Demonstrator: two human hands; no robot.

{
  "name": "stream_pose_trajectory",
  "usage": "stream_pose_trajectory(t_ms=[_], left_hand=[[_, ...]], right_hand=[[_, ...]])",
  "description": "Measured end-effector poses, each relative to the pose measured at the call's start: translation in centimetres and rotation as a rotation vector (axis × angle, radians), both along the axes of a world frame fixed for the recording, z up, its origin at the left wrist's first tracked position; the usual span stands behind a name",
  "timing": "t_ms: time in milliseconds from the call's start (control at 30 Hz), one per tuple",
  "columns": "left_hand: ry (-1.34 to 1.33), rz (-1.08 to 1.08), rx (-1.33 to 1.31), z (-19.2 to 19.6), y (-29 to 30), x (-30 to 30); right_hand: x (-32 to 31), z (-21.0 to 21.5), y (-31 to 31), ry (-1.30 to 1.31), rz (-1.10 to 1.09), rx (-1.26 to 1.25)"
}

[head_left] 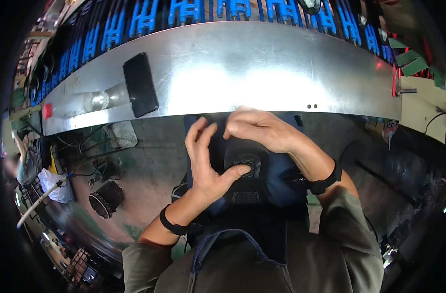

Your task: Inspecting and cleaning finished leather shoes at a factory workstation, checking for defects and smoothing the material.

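A black shoe sole [245,183] with a patterned tread faces up over my lap, between my hands. My left hand [206,171] is at its left side, with the thumb reaching across the tread and the fingers stretched forward, apart from one another. Over the far end of the sole is my right hand [259,129], its fingers curled together and partly blurred. Whatever those curled fingers hold, if anything, is hidden. How much of a shoe lies under the sole cannot be seen.
Ahead runs a shiny metal bench [193,53], with a black phone [140,85] lying at its left part. Blue racks [186,10] line the bench's far side. A dark bucket [106,199] and a white plastic bag [57,185] are on the left.
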State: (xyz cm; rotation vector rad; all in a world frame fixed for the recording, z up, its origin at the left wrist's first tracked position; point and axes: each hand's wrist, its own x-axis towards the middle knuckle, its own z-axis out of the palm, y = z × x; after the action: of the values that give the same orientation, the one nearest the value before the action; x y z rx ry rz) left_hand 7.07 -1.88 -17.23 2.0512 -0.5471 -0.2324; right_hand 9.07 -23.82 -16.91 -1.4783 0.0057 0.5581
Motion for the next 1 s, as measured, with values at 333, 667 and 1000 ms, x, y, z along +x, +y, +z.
stream_pose_trajectory(t_ms=[333,667,1000], left_hand=[[0.231,-0.454,-0.204,2.0,3.5,-10.5],[-0.08,-0.415,-0.416,14.3,0.7,-3.6],[0.163,0.023,-0.594,16.2,-1.2,-11.7]], right_hand=[[-12.4,11.5,1.8,-0.635,-0.171,-0.09],[-21.2,6.0,2.2,-0.028,-0.553,0.819],[-23.3,10.3,3.8,-0.112,-0.434,0.613]])
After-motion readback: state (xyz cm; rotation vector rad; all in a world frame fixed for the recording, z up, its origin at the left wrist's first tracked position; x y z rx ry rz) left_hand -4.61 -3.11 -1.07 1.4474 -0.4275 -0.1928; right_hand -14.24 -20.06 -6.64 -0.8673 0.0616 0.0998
